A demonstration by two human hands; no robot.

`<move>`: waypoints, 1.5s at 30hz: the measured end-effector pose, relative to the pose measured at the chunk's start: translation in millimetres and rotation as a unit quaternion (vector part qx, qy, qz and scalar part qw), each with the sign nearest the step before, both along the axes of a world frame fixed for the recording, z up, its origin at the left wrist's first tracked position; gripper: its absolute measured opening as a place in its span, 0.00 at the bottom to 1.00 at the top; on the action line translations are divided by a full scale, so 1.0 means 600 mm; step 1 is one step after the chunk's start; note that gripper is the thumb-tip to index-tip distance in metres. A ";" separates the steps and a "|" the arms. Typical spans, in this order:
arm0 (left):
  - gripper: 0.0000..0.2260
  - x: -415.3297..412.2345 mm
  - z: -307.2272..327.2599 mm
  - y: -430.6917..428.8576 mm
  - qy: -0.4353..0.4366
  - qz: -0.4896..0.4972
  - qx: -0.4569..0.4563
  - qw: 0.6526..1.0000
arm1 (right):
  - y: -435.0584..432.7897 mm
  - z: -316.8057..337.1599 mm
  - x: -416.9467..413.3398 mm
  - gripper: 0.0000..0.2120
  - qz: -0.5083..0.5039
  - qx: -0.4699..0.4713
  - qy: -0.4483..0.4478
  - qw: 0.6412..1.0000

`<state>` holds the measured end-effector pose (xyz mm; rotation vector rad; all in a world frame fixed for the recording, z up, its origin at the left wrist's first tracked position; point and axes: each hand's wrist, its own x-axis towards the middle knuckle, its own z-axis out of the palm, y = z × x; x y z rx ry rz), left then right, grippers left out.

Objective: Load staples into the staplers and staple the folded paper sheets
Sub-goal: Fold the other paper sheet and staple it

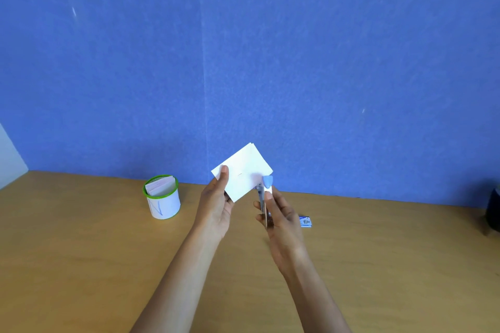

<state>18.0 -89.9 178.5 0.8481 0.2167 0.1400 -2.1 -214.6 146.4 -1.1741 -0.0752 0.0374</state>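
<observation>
White folded paper sheet (244,170), a flat rectangle of at least two layers, held in the air above the wooden counter (81,251) and tilted like a diamond. Its long axis runs from lower left to upper right, and one corner points up at the blue felt-like wall (243,48). The left hand (216,205) pinches the sheet's left corner, thumb on the near face, so this grip is closed on the paper. The right hand (281,222) curls around a slim metal stapler (262,197), a grip clenched on the tool. The stapler's long axis stands nearly upright, and its rounded blue plastic nose points away from the person and meets the sheet's lower right edge; whether it is pressed down cannot be told. On the counter to the left stands a white cylindrical cup (163,205) with a green rim, holding a bundle of folded sheets (159,186) on edge. A small blue-and-white box (305,221) lies flat just right of the right hand. A dark rounded object (492,211) sits at the far right edge.
</observation>
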 end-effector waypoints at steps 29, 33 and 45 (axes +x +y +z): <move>0.05 -0.007 -0.030 0.004 0.008 0.064 0.208 0.976 | -0.140 -0.222 0.034 0.19 -0.237 -0.558 0.107 0.788; 0.10 -0.011 -0.026 0.002 -0.055 0.075 0.274 0.957 | -0.142 -0.228 0.036 0.20 -0.216 -0.603 0.103 0.761; 0.22 -0.014 -0.010 0.006 -0.265 0.172 0.491 0.812 | -0.072 0.007 0.026 0.18 -0.079 -0.091 0.055 0.991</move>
